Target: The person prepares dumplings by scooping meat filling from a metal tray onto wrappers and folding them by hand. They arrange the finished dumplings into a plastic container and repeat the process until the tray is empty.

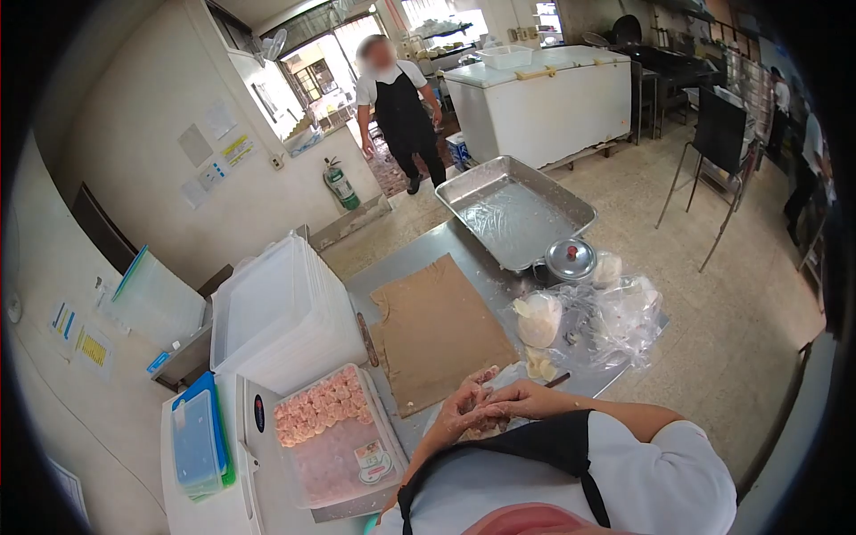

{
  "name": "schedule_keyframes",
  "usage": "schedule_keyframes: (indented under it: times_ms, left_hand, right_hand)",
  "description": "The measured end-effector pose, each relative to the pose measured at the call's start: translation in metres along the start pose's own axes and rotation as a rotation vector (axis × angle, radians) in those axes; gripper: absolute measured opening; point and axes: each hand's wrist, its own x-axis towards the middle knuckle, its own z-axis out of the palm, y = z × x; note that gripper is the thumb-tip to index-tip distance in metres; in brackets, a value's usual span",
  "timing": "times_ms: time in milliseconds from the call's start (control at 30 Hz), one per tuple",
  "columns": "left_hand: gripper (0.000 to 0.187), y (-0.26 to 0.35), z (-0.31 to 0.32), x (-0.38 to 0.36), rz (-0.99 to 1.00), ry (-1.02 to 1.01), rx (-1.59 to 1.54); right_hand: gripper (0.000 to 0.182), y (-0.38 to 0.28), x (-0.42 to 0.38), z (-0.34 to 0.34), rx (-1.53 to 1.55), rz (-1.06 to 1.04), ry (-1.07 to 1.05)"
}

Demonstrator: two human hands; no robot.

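Both hands, left hand [459,412] and right hand [510,403], grip clenched on a dumpling [481,417]; tray [382,419] holds pink dumplings [319,408] (half full).

Pink dumplings [314,408] fill the near rows of a clear plastic box [385,435]. A brown cardboard sheet [437,332] lies on the grey steel worktop [419,254]. White stacked lids [276,316], blue containers [198,443] with a green edge. Silver baking tray [515,210], shiny pot lid [571,259] with a red knob. Pale cream dough [539,319] in see-through bags [624,316]. White sleeve [678,473], black apron strap [544,442].
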Motion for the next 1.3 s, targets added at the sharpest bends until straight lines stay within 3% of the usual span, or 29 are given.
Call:
schedule_keyframes:
  times_ms: [300,467,633,1067,1200,1300]
  left_hand:
    - [0.022,-0.008,0.006,-0.002,0.09,-0.014,0.105]
    - [0.023,-0.013,0.008,-0.001,0.047,0.014,0.055]
    - [0.025,-0.014,0.003,0.004,0.189,-0.007,0.226]
    - [0.027,-0.016,0.012,-0.003,0.229,0.019,0.216]
    - [0.025,0.0,0.018,-0.007,0.212,0.065,0.262]
    - [0.028,0.006,0.015,-0.009,0.254,0.078,0.332]
  right_hand:
    - [0.033,0.007,-0.006,0.003,0.049,-0.016,-0.034]
    - [0.033,0.003,-0.007,0.001,0.044,0.021,-0.027]
    - [0.031,-0.006,-0.004,-0.003,-0.124,0.029,-0.048]
    - [0.039,-0.04,-0.011,-0.001,-0.272,0.205,-0.116]
    - [0.037,-0.045,-0.012,-0.001,-0.284,0.187,-0.152]
    - [0.032,-0.05,-0.011,0.0,-0.455,0.085,-0.172]
